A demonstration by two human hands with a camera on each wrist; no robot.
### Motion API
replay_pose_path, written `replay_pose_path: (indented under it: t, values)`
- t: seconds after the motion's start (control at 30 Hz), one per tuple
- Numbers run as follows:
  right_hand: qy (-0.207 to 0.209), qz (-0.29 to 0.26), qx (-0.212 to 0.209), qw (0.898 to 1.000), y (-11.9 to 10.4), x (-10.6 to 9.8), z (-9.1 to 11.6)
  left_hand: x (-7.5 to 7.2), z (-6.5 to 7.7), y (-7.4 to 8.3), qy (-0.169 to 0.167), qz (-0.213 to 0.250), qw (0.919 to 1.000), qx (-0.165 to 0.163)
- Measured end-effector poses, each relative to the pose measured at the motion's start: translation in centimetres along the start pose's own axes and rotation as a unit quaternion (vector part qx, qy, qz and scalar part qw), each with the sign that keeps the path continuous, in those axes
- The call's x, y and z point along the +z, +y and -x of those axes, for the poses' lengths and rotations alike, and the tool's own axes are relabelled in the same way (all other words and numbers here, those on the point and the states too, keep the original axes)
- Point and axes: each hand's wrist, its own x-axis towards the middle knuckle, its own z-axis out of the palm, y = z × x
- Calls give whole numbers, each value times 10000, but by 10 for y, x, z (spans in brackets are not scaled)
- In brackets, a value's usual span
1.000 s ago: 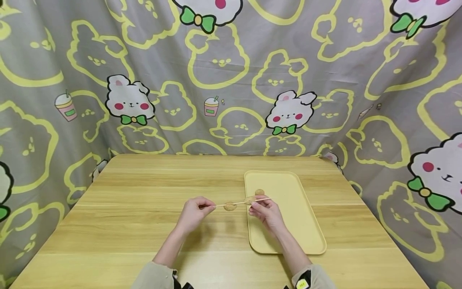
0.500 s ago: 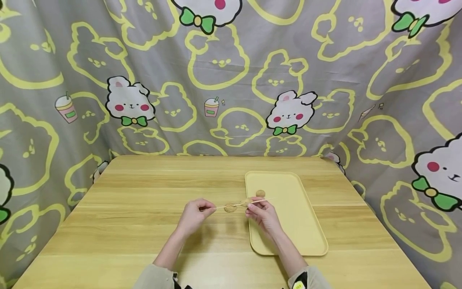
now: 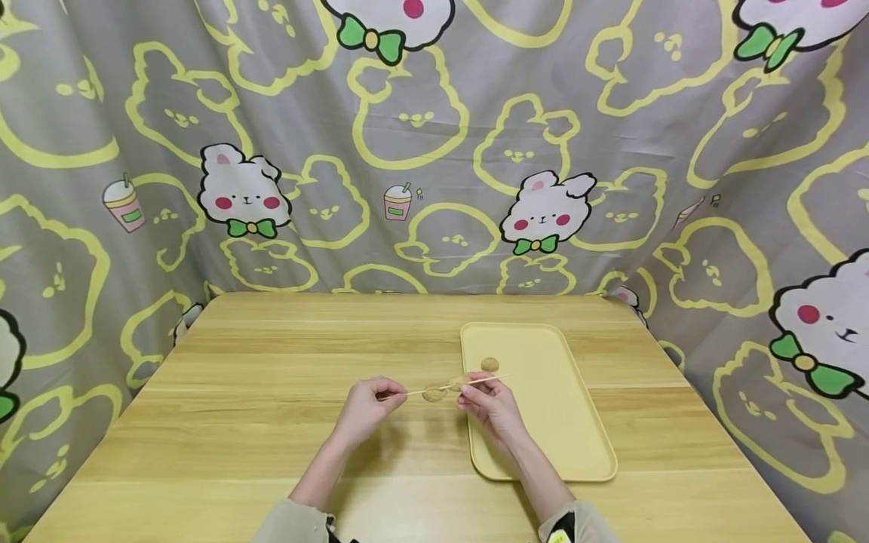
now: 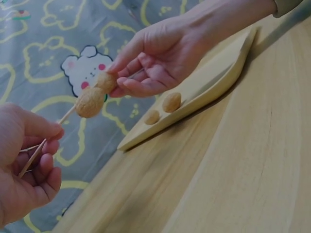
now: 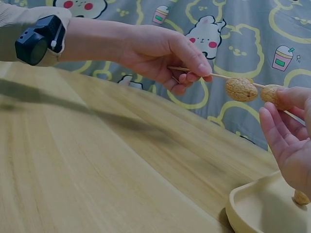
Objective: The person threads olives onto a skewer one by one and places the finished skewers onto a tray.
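Observation:
My left hand [image 3: 363, 407] pinches a thin wooden skewer [image 3: 413, 392] near its left end, above the table. Threaded on the skewer is a brown, wrinkled meatball [image 5: 241, 90]. Right beside it, a second, smaller-looking meatball [image 4: 105, 81] sits on the stick between the thumb and fingers of my right hand [image 3: 495, 411]. The skewer's other end sticks out past the right hand, over the tray. In the left wrist view two loose meatballs, one larger [image 4: 171, 102] and one smaller [image 4: 152, 117], lie on the tray.
A pale yellow rectangular tray [image 3: 557, 422] lies on the wooden table [image 3: 271, 354], partly under my right forearm. Behind the table and at both sides hangs a grey curtain [image 3: 448, 83] with cartoon bears and rabbits.
My right hand has slid a little left with the second meatball, narrowing the gap to the first one. The left hand stays nearly in place.

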Motion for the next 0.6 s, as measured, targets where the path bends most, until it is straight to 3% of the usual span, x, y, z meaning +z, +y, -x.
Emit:
replay_pose_path:
  t: [0.17,0.3,0.6]
  values:
    - [-52,18,-5,10000,-1,1,2,1,1,0,-105,113,9999,1]
    - [-175,89,39,9998,-1,-1,2,0,1,-2,-140,-47,9999,-5]
    - [-456,186,96,9987,-2,-4,1,-2,0,0,4,-160,9999,-61]
